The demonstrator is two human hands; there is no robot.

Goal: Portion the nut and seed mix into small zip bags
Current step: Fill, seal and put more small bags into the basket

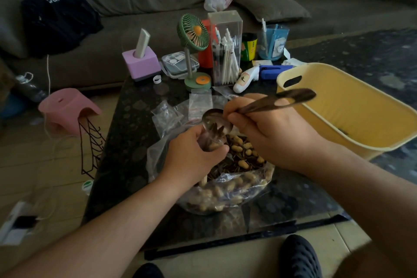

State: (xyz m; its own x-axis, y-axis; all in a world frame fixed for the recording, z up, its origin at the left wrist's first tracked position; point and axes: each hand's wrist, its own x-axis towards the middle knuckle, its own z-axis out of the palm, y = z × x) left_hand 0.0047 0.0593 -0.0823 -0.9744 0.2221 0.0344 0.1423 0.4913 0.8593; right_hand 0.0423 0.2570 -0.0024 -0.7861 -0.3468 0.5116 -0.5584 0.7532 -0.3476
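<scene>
A big clear plastic bag of peanuts in shells and dark striped seeds lies open on the dark table. My left hand grips a small clear zip bag upright over that mix; a few nuts show inside it. My right hand holds a metal spoon by its long handle, the bowl tipped at the small bag's mouth with seeds sliding off. Several empty small zip bags lie just behind.
A yellow plastic tub stands at the right, close to my right wrist. Behind the bags stand a green desk fan, a clear pen box, a purple holder and cups. A sofa lies beyond; a pink stool sits left.
</scene>
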